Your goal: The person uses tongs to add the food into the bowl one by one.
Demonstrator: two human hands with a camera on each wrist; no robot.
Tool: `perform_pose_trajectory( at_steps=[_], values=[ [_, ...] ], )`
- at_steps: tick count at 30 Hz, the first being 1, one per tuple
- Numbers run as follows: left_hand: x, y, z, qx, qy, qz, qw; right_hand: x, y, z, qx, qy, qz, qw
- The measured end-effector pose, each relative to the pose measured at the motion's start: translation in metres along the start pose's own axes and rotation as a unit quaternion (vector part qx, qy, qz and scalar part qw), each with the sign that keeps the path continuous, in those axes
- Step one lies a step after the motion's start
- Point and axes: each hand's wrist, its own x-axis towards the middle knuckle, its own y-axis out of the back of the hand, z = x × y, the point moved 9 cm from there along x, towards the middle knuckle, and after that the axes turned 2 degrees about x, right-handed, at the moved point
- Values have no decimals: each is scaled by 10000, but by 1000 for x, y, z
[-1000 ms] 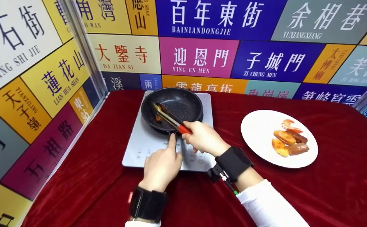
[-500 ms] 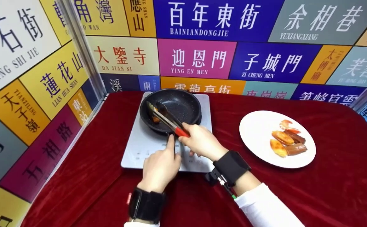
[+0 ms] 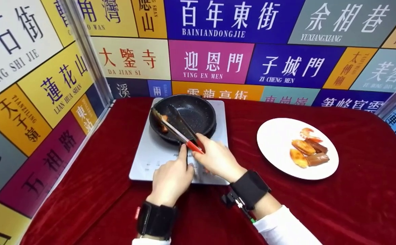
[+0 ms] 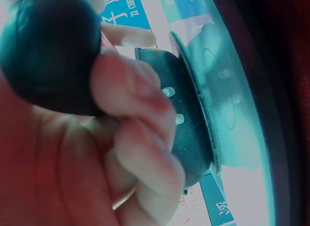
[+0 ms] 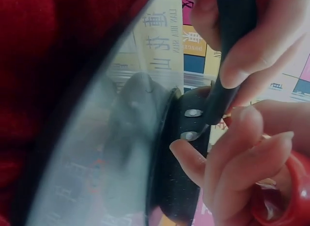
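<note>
In the head view my left hand (image 3: 172, 177) grips the frying pan's handle (image 4: 53, 51), its index finger pointing along it toward the pan. The black speckled frying pan (image 3: 199, 114) sits on a silver induction cooker (image 3: 143, 160). My right hand (image 3: 216, 154) holds tongs (image 3: 175, 131) with a red-coated arm and a dark arm. Their arms are spread inside the pan, around a small browned piece of food (image 3: 164, 126) by its left wall. The right wrist view shows the red tongs handle (image 5: 295, 187) in my right fingers, below the pan handle.
A white plate (image 3: 272, 139) to the right bears a shrimp (image 3: 307, 132) and several browned food pieces (image 3: 303, 147). Dark red cloth (image 3: 92, 190) covers the table. Printed panels (image 3: 211, 61) stand close behind the cooker and along the left.
The tongs' arms have spread farther apart, and their tips have moved left in the pan. The browned piece has shifted slightly left. My left hand stays on the handle.
</note>
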Motion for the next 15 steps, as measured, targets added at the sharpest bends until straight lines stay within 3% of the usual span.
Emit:
perform_pose_trajectory(
  at_steps=[9,15],
  values=[
    [0,-1,1,81,36,-39,10000,-11,-4,23,476,-303,71,9984],
    [-2,-1,2,90,20,-38,10000,-25,-3,38,528,-204,280,9980]
  ],
)
